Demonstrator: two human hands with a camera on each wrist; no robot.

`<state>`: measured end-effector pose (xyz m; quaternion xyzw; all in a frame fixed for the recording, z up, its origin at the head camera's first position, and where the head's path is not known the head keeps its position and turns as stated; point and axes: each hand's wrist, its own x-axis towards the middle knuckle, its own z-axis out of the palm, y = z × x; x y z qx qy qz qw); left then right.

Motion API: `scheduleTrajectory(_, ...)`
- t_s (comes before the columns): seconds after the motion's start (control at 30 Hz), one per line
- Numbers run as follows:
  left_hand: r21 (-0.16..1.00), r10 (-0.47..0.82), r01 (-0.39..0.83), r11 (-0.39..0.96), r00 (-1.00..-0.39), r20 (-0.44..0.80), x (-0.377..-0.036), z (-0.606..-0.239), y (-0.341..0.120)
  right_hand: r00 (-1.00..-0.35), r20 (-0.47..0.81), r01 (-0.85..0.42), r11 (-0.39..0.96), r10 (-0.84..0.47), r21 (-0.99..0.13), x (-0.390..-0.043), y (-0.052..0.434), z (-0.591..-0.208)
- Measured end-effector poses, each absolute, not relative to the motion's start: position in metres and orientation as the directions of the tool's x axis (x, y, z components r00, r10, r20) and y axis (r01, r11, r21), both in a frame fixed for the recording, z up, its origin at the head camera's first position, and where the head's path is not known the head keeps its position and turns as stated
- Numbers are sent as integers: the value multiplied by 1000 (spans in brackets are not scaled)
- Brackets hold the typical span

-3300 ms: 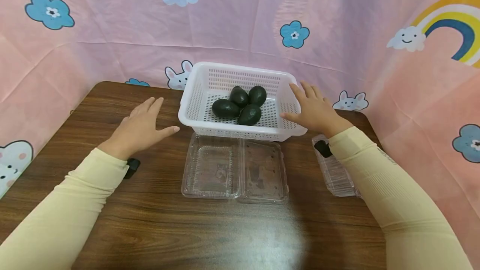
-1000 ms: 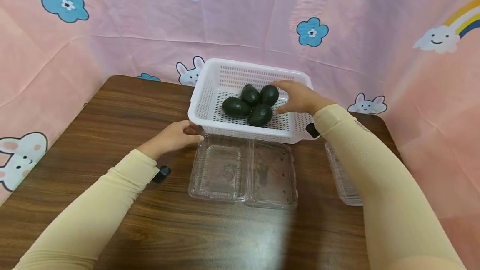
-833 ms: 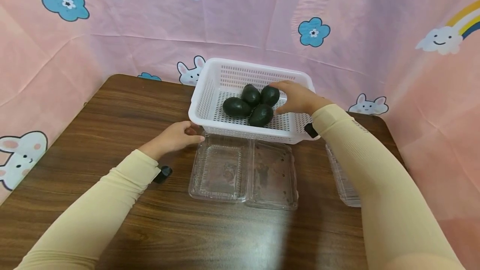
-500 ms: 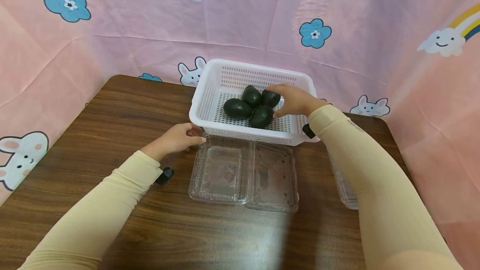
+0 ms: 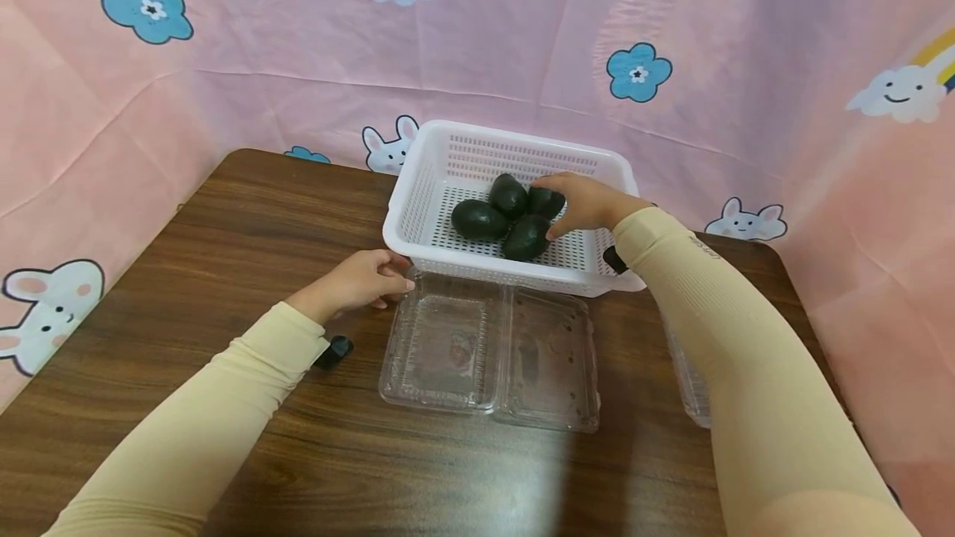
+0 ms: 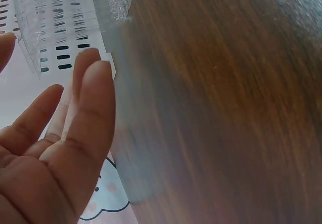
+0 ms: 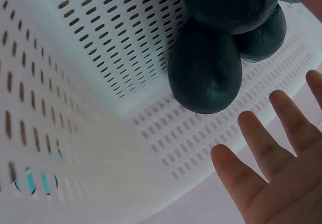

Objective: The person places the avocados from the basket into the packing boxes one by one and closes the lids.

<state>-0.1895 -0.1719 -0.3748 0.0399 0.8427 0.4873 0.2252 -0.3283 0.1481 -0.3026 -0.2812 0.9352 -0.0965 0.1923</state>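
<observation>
Head view: right hand [image 5: 589, 204] reaching into white basket [image 5: 418, 189] on bench, fingers over dark avocados [image 5: 503, 215], left hand [image 5: 363, 280] touching clear clamshell box [image 5: 488, 350], wrist views: both hands' fingers spread, holding nothing

A staged tabletop set-up, not a lived-in room: a pink cartoon-print cloth [image 5: 477, 48] of rainbows, clouds and bunnies curtains 1 dark wooden table [image 5: 224, 222] on 3 sides.

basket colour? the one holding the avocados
White, with slotted walls: the basket shows best in the head view, the dark green avocados inside it.
</observation>
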Motion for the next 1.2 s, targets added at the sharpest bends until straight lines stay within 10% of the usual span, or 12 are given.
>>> scheduleTrajectory(1.2, 852, 295, -198, 485, -880, -373, -189, -377, -169, -679, -515, -448, 851, -523, -274, -328, 130, -325)
